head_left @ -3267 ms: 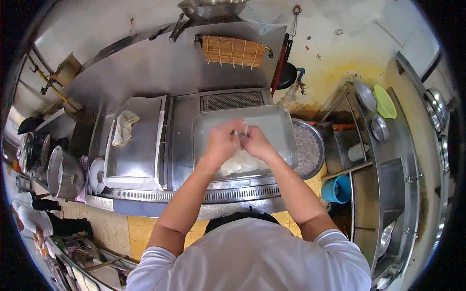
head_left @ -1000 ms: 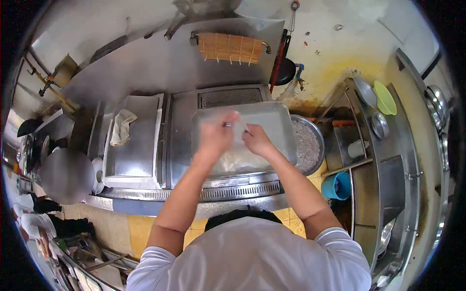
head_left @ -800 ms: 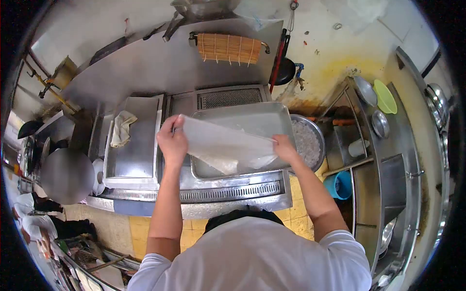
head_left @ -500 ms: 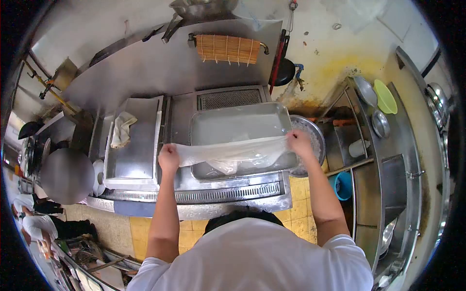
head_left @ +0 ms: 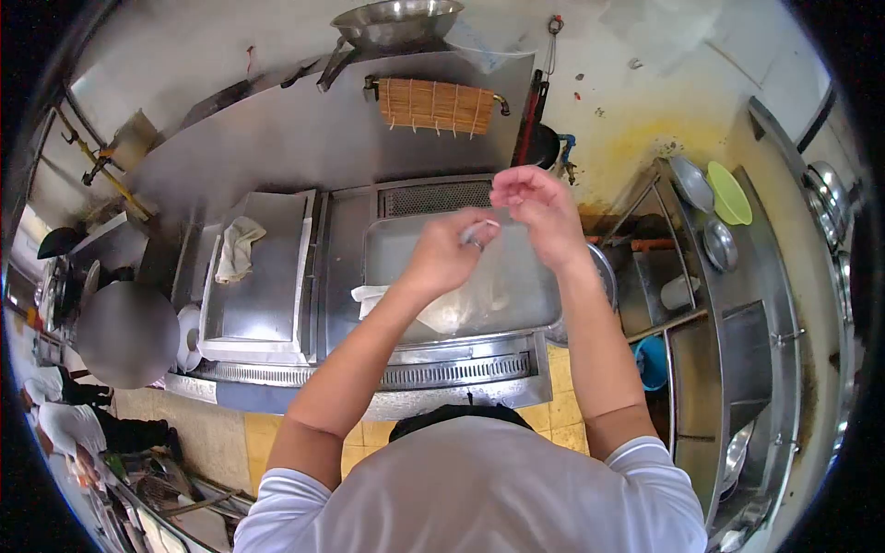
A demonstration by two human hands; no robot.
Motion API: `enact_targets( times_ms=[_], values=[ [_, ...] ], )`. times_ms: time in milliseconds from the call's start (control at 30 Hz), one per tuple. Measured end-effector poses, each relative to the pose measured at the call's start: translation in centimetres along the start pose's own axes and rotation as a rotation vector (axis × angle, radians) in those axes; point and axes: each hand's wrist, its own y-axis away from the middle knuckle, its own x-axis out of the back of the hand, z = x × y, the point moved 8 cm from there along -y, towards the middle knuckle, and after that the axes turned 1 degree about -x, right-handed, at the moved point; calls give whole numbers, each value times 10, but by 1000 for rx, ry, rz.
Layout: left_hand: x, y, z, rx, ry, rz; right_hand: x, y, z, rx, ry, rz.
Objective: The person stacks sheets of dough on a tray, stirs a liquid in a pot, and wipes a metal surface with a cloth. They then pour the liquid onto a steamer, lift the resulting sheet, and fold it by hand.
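Observation:
Both hands are raised close together above a large metal tray (head_left: 371, 253). My left hand (head_left: 447, 253) has its fingers closed on a small whitish bit that I cannot make out. Beside it, my right hand (head_left: 546, 217) holds nothing visible, its fingers curled loosely and apart, palm partly turned to the left. Below them, in the tray, lies a thin translucent whitish sheet (head_left: 452, 315). A white bunched end (head_left: 369, 297) hangs over the tray's left rim. My forearms hide part of the tray.
A crumpled cloth (head_left: 240, 249) lies on the steel counter (head_left: 253, 318) to the left. A metal bowl (head_left: 606, 276) stands behind my right forearm. Steel shelving (head_left: 747, 341) with bowls runs along the right. A bamboo mat (head_left: 435, 106) hangs at the back. Other people are at far left.
My hands no longer stretch the translucent sheet between them; it now lies in the tray. They have come together and risen over the tray's back part.

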Motion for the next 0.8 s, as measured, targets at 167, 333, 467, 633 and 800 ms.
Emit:
enact_targets(
  times_ms=[167, 333, 467, 633, 800],
  values=[
    [24, -3, 38, -239, -206, 202, -31, 25, 61, -219, 278, -92],
    [72, 17, 26, -167, -224, 405, 1, 72, 172, -280, 593, -96],
    [127, 45, -7, 5, -264, 603, 94, 110, 241, -414, 1027, -131],
    [54, 58, -40, -162, -325, 307, 26, 81, 149, -177, 916, -127],
    [46, 54, -11, -209, -292, 262, -44, 75, 160, -426, 505, -244]
  ],
)
